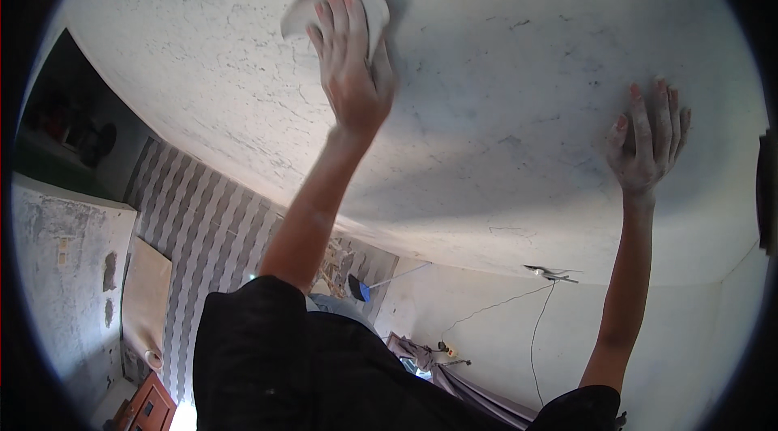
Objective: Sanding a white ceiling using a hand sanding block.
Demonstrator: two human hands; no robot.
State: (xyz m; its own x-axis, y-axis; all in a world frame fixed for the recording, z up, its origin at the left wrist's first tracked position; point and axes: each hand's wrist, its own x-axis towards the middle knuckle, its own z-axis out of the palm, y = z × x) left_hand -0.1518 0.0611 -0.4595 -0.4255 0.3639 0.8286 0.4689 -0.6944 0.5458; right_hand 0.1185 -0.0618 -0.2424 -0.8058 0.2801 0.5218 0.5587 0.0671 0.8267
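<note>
My left hand (pixel 348 66) presses a pale, floppy sheet (pixel 373 6) against the whitish wall (pixel 486 50). Its fingers lie extended over the sheet, and the thumb is at the sheet's right edge. The sheet's rim curls away from the wall; whether it is cloth or sandpaper I cannot tell. Farther right, my right hand (pixel 648 135) rests with spread fingers on the same wall, holding nothing. Whitish dust coats both hands. Fine cracks and dark specks mark the wall's surface.
A dark opening (pixel 77 123) is at the left. Below lie a grey wavy-patterned floor (pixel 203 220), a tan board (pixel 146 293) and a blue broom or dustpan (pixel 359 288). Thin wires (pixel 535 334) hang near a bunched curtain (pixel 478 394). A reddish-brown wooden piece (pixel 150 407) stands lower left.
</note>
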